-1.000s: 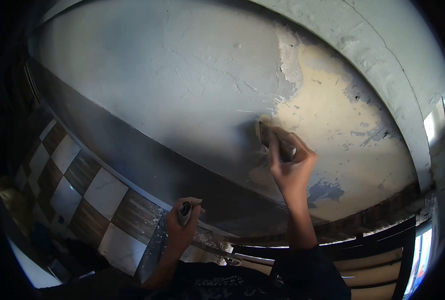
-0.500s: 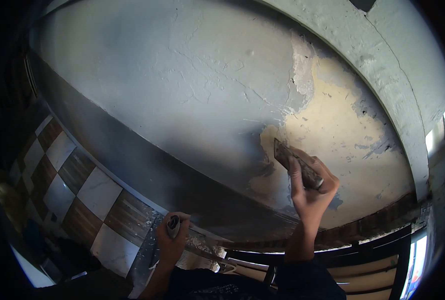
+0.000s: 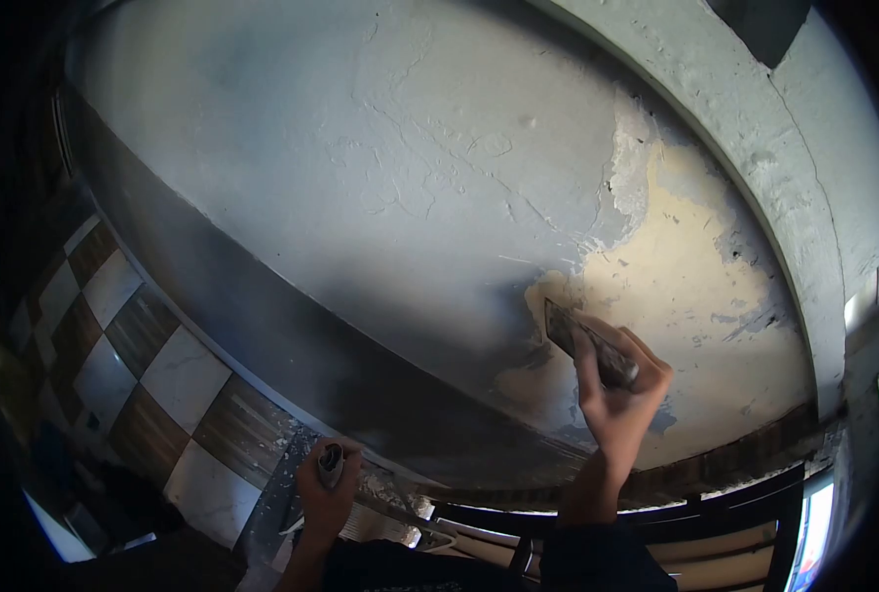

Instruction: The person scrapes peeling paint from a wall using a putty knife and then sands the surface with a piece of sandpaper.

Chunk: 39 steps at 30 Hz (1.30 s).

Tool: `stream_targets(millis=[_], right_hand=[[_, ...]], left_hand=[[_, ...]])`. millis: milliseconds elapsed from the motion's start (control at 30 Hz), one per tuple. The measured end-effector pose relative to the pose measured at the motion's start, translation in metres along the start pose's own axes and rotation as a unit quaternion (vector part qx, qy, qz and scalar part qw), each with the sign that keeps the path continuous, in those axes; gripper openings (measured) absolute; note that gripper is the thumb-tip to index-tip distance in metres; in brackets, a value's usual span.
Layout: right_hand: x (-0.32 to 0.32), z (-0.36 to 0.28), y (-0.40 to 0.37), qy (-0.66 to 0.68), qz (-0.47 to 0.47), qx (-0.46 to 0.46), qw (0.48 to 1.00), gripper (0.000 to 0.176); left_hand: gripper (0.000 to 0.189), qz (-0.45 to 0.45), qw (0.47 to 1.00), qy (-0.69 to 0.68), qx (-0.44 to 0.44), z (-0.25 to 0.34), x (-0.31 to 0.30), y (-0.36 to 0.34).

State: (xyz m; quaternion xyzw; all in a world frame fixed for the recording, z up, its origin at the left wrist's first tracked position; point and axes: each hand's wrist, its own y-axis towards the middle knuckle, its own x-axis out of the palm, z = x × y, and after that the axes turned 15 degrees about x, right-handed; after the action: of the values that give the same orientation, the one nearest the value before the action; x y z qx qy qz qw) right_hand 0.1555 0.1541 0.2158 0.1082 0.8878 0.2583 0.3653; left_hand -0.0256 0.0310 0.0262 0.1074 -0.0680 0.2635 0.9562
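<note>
My right hand (image 3: 622,395) grips a scraper (image 3: 597,352), its thumb along one side and its fingers around the other. The scraper is worn and smeared, and its blade end lies at the left edge of a bare cream patch (image 3: 676,286) on the wall. Grey-white paint (image 3: 360,178), cracked and blistered, covers the wall to the left. Lower down, my left hand (image 3: 326,493) is closed around a grey, hollow-ended piece (image 3: 331,466) with a dark inside. Most of that piece is hidden in the fist, and its kind does not show.
A dark band (image 3: 291,326) runs along the wall's lower part. Below lies a checkered tile floor (image 3: 183,380), with pale flakes near my left hand. A pale, cracked beam (image 3: 755,168) curves along the upper right. Dark slatted woodwork (image 3: 726,538) stands at the bottom right.
The view has tilted slightly, so the wall sits lower and farther right. The scraper's blade has slid a little left relative to the cream patch. Both hands keep their grips.
</note>
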Motion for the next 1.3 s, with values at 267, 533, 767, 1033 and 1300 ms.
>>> stream_targets(millis=[267,533,767,1033,1300], right_hand=[[0.01,0.007,0.012,-0.041,0.002,-0.11,0.993,0.022],[0.017,0.01,0.023,-0.067,-0.066,-0.121,0.988,0.02],[0.007,-0.003,0.017,-0.095,-0.012,-0.115,0.989,0.019],[-0.004,-0.009,0.019,-0.105,-0.009,-0.118,0.987,0.019],[0.006,0.003,0.025,-0.089,-0.041,-0.114,0.989,0.019]], left_hand=[[0.005,-0.016,1.0,0.019,0.005,0.0,-0.003,0.001],[0.007,-0.009,1.0,0.009,0.016,-0.012,-0.01,-0.002],[0.007,0.014,1.0,0.002,-0.005,-0.012,-0.009,0.0],[0.007,-0.023,1.0,0.02,0.008,-0.009,-0.01,0.001],[0.007,-0.014,1.0,0.019,-0.006,-0.018,-0.01,-0.005]])
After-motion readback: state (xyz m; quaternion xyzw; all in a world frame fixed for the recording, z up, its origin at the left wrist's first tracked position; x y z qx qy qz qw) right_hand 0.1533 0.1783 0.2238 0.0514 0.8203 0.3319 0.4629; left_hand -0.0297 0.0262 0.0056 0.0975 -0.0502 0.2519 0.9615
